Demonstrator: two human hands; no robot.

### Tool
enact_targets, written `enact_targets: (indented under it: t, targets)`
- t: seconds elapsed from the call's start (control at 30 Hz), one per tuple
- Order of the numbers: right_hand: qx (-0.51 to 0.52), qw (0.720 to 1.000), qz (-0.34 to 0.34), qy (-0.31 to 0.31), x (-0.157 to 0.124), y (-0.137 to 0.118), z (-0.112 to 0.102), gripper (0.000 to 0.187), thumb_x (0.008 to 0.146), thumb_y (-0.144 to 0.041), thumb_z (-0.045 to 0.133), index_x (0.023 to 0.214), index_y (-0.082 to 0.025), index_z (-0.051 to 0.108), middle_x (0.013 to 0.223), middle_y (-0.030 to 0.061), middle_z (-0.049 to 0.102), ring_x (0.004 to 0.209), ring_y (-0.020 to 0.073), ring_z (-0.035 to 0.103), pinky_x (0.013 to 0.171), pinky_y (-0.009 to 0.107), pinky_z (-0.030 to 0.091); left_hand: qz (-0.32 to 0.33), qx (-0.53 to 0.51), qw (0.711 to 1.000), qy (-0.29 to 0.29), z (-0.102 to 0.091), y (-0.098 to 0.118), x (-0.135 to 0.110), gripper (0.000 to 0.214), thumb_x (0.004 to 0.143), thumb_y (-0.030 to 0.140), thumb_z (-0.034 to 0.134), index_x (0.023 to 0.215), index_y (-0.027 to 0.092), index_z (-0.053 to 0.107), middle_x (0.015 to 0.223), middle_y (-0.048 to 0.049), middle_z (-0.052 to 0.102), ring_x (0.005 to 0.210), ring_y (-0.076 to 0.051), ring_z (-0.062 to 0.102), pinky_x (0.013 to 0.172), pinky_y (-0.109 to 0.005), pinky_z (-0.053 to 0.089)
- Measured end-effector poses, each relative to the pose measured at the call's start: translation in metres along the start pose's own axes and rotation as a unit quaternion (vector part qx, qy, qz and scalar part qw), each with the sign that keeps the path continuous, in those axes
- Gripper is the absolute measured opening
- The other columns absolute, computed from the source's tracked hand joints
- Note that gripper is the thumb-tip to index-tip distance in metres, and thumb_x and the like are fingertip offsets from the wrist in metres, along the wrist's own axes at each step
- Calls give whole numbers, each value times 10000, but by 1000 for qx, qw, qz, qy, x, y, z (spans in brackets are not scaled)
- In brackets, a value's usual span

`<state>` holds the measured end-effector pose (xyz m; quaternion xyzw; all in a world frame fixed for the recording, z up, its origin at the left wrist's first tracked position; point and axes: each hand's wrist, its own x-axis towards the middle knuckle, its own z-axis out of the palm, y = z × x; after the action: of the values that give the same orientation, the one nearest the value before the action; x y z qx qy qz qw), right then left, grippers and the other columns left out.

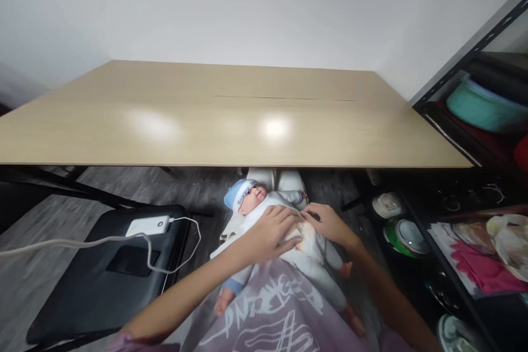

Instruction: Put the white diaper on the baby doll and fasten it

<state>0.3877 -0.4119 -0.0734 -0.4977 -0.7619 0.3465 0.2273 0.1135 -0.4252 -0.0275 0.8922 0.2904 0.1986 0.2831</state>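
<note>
A baby doll in a white suit and a blue cap lies on my lap, head toward the table. My left hand rests on the doll's chest, fingers curled and pressed on the white cloth. My right hand meets it from the right, fingertips pinched on the suit's front. What the fingers hold besides the cloth is hidden. The doll's bare feet stick out below my arms over my lilac printed shirt.
A long light-wood table spans the view ahead. To the left, a black chair carries a white power bank with a cable. A dark shelf unit on the right holds bowls, a teal tub and bags.
</note>
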Motion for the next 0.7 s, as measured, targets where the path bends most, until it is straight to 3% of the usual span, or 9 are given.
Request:
enact_targets:
  t: [0.1,0.2,0.3,0.4,0.47,0.57,0.63,0.7]
  targets:
    - [-10,1000,-10,22,4,11,4,421,1129,-439,528,839,-233,754,887,37,799,855,228,740,828,364,574,23,-12,999,-20,11,-13,25,292,1104,479,666,1199,218,755,1224,-118,766,1146,-298,665,1041,-457,498]
    - [-20,998,2,64,10,26,-1,423,1124,-459,530,875,-234,788,920,62,830,879,253,768,858,402,608,18,-55,998,0,15,-20,22,285,1066,512,732,1116,233,763,1195,-90,771,1124,-276,655,1032,-423,481]
    - [-32,995,-3,92,17,32,-4,348,1112,-461,567,1072,-259,847,1119,95,863,1076,307,795,1017,504,629,-8,-89,996,20,12,-19,12,265,1073,499,726,1060,235,740,1135,-71,774,1079,-258,645,994,-401,480]
    - [-6,997,-60,50,20,17,0,344,1117,-445,608,1367,-302,796,1436,87,788,1376,303,708,1226,547,547,-38,-112,993,21,8,-14,8,248,1081,479,725,1025,237,721,1082,-53,778,1083,-258,632,999,-397,482]
    - [25,994,-108,-5,18,-3,6,380,1137,-405,580,1464,-301,742,1542,85,723,1451,277,658,1268,513,521,-45,-141,989,16,7,-12,4,235,1074,477,742,1045,244,733,1116,-55,792,1143,-268,635,1040,-404,485]
    - [28,991,-130,-31,10,-30,8,336,1145,-383,554,1396,-315,765,1393,90,769,1317,282,706,1171,481,576,-36,-204,978,0,6,-13,-9,261,1057,501,765,1018,243,759,1103,-60,810,1113,-257,672,1039,-400,507]
    - [10,994,-108,-29,0,-37,0,281,1142,-423,562,1212,-322,815,1140,68,811,1109,291,735,1066,480,591,-44,-230,972,-5,3,-14,-22,296,1056,522,755,987,235,761,935,-47,785,983,-239,681,961,-386,526]
    - [9,995,-73,-68,-14,-34,-13,339,1142,-445,545,1000,-301,818,941,36,800,946,269,715,972,446,575,-63,-231,971,-5,-2,-13,-31,316,1086,528,695,1010,227,753,762,-25,709,907,-239,668,892,-377,526]
